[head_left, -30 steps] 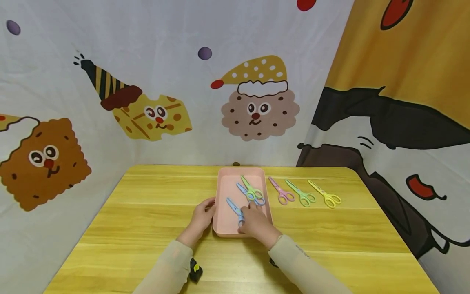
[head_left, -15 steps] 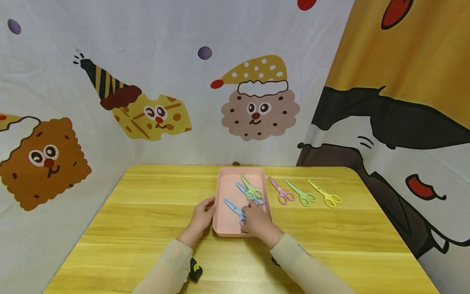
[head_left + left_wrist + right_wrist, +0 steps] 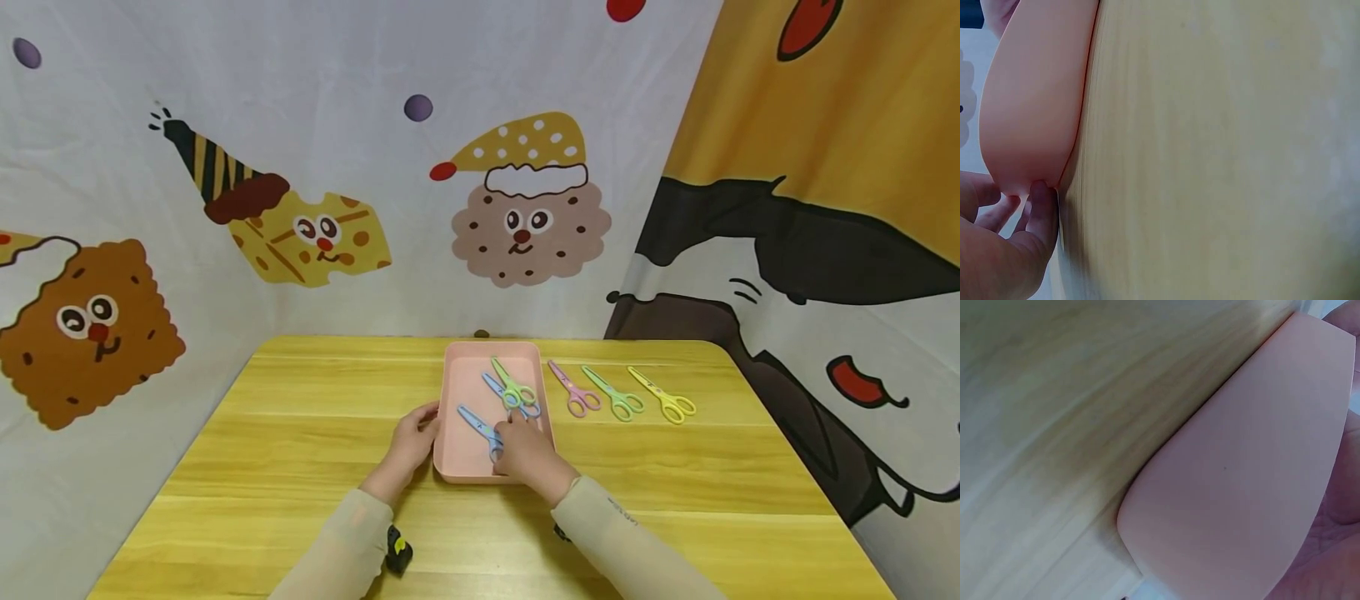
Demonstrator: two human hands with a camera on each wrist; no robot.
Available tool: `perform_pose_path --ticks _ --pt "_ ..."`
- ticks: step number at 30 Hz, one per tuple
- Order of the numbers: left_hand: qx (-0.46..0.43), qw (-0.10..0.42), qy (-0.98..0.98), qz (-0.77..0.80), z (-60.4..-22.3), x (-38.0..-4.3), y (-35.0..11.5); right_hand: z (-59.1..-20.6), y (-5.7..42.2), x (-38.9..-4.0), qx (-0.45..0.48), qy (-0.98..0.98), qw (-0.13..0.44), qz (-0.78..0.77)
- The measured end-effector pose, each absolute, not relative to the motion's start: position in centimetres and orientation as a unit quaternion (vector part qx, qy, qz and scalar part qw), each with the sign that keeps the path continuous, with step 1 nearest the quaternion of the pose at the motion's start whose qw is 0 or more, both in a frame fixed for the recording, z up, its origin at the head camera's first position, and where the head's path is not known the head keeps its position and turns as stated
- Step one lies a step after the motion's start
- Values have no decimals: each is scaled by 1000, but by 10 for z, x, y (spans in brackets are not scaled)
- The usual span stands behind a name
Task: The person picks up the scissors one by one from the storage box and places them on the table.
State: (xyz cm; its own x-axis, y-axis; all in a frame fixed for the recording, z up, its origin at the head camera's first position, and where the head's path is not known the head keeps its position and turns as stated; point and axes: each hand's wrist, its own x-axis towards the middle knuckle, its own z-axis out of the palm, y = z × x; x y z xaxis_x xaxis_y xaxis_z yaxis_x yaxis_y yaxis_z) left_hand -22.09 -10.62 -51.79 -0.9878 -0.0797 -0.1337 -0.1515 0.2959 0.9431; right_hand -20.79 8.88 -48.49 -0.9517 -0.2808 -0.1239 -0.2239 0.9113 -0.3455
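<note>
A shallow pink tray (image 3: 459, 454) stands upright on the wooden table. My left hand (image 3: 411, 440) rests against its left side; in the left wrist view the fingertips (image 3: 1040, 194) touch the outer wall. Inside the tray, my right hand (image 3: 527, 450) holds a pair of blue scissors (image 3: 476, 423) by the handles, blades pointing to the back left. Its fingers cover one of the handle loops. Just behind lie green scissors (image 3: 510, 383) across a second pair of blue scissors (image 3: 492, 384). In the right wrist view the tray wall hides most of the right hand.
To the right of the tray, pink scissors (image 3: 573, 388), green scissors (image 3: 612, 392) and yellow scissors (image 3: 662, 395) lie in a row on the table (image 3: 300, 433). A printed cloth with cartoon figures (image 3: 420, 275) hangs behind the table.
Over the first half second, the blue scissors under my right hand turned slightly, their tips swinging left, and that hand shifted a little right. The left hand and tray stayed put.
</note>
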Motion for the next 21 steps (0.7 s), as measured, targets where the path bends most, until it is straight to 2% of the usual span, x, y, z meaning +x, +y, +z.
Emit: perform_pose_path --ticks 21 --pt "-70 26 807 585 -520 -222 -106 -488 91 -211 -119 973 87 -176"
